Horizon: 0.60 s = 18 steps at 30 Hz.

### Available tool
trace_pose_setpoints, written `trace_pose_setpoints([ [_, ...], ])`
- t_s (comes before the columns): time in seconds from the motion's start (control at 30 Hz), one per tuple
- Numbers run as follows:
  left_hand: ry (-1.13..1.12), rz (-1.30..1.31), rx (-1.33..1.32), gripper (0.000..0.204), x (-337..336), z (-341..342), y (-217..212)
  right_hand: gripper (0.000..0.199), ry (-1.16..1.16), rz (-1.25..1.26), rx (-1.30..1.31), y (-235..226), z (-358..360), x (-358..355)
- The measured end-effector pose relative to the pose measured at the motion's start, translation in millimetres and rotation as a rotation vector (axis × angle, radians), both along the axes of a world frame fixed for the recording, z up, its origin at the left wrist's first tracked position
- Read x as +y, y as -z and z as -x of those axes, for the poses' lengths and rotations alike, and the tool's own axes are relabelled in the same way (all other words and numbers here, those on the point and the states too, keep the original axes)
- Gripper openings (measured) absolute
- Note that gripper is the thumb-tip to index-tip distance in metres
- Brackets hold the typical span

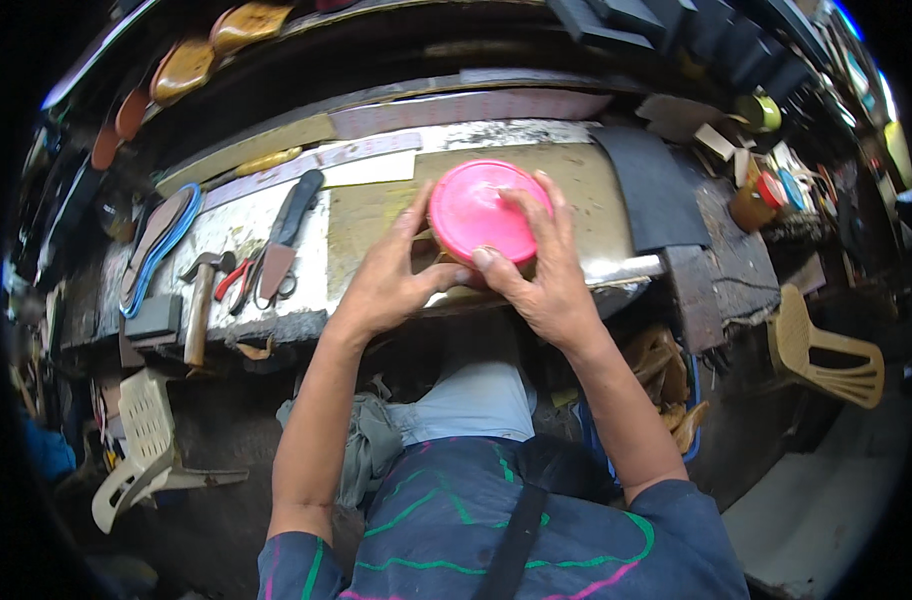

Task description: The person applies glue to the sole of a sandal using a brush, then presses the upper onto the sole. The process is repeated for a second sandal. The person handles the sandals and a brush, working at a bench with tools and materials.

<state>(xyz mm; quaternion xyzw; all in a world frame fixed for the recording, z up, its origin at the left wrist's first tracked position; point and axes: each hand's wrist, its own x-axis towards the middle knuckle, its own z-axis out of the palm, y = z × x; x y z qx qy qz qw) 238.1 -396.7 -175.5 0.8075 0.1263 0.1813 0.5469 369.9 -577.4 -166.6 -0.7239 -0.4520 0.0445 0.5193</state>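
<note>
Above the near part of the workbench is a round container with a bright pink lid [476, 208], its top tilted toward me. Below the lid only a sliver of the container's yellowish body shows, so its depth is hidden. My left hand [391, 280] curves around the container's left side, thumb at the near edge and fingers partly hidden behind it. My right hand [548, 265] grips the right side of the lid, with the thumb on its near rim and a bent finger lying across the top.
Left on the bench lie a hammer [200, 310], red-handled pliers [234, 280], a dark knife-like tool [294, 212] and blue-edged soles [168, 240]. A black sheet [656, 190] and a red-lidded jar [758, 203] are at right. Plastic chairs [148, 430] flank the bench.
</note>
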Motion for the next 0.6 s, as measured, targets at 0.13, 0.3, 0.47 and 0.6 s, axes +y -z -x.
trace_pose_setpoints([
  [0.13, -0.118, 0.217, -0.038, 0.087, -9.4, 10.9, -13.8, 0.087, 0.054, -0.092, 0.066, 2.4, 1.1, 2.3],
  [0.3, -0.249, 0.148, 0.074, 0.044, 5.7, 13.0, -34.0, 0.099, -0.020, -0.089, 0.227, 0.6, -12.4, 2.3],
  [0.47, -0.383, -0.068, 0.183, 0.060, -4.7, -13.3, -32.4, 0.082, -0.084, -0.208, 0.452, -9.4, -64.9, 6.3],
  [0.6, -0.464, -0.160, 0.173, 0.044, -12.9, -24.3, -36.7, 0.063, -0.224, -0.053, 0.628, -10.4, -94.3, 28.4],
])
